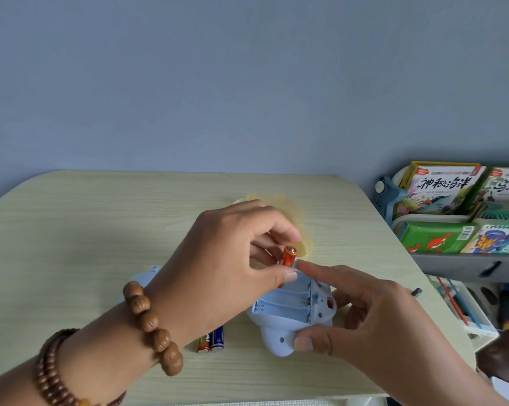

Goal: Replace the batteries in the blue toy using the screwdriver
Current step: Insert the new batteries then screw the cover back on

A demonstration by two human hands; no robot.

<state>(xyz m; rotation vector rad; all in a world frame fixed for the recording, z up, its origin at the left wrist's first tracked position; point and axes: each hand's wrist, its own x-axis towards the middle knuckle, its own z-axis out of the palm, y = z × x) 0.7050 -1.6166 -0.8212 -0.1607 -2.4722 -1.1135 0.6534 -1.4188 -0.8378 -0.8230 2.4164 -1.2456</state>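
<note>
Your left hand (227,259) pinches the battery (289,257), tilted over the toy (276,338) on the counter (101,230). Your right hand (373,312) grips the toy, index finger straight. The battery looks light and slick, so hold its sides.

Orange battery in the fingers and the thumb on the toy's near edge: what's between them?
The open battery compartment of the blue toy, visible slots empty, lies between the orange battery and the thumb of the right hand, in the head view.

Orange battery (288,257) at fingertips of left hand (232,259); pale blue toy (276,317) under fingers of right hand (373,312); 2 loose batteries (210,341) behind fingers, orange and dark blue.
</note>
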